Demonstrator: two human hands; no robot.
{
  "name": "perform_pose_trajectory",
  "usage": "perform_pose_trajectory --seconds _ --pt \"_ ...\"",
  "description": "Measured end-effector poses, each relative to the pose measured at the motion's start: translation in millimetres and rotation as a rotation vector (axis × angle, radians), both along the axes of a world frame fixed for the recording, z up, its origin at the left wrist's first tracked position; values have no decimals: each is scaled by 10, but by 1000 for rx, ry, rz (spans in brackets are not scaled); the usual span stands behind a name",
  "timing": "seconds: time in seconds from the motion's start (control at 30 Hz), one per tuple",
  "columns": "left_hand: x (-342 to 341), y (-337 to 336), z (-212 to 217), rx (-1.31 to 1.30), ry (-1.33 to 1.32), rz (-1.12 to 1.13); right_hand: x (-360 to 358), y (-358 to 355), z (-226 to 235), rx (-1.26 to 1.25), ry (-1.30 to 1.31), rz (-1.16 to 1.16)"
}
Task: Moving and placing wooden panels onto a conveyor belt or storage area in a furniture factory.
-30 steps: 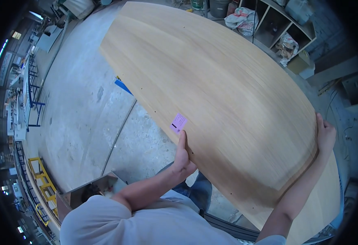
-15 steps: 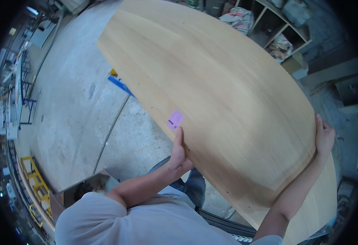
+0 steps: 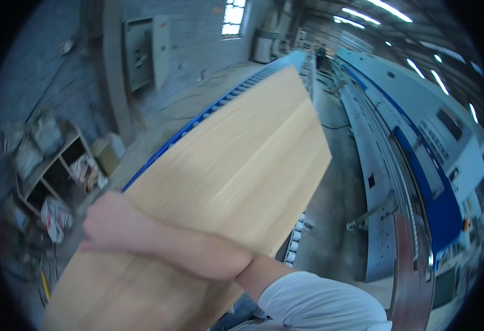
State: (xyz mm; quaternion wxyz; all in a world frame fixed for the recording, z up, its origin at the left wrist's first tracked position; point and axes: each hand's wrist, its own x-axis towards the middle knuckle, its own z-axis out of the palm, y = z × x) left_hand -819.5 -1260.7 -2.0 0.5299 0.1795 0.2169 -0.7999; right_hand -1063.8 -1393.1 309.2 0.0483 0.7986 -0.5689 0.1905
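A large pale wooden panel [image 3: 236, 187] fills the middle of the view, running from the lower left up toward the far end of a blue roller conveyor [image 3: 220, 105]; its left edge lies along the conveyor's blue rail, and white rollers [image 3: 296, 237] show just beside its right edge lower down; one hand [image 3: 115, 223] is at the panel's left edge, fingers curled over that edge and gripping it, the forearm lying across the panel's face from the lower right, where a white sleeve [image 3: 319, 303] comes in; from the way the arm enters it looks like the right hand, though that is not certain; the other hand is not in view, so its state cannot be told; to the right of the panel a long blue and grey machine [image 3: 418, 165] runs away into the hall; to the left a wooden shelf [image 3: 48, 176] stuffed with rags and papers stands against a grey wall; a grey cabinet [image 3: 145, 52] hangs on that wall further back; concrete floor [image 3: 336, 209] shows between panel and machine
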Motion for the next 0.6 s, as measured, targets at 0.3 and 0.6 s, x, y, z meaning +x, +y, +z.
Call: perform_pose_trajectory --seconds 0.3,0.6 --pt "-371 -325 632 -218 -17 -243 309 675 417 -176 38 79" --pt "-458 -372 912 -300 -30 -325 309 1039 561 -138 48 107"
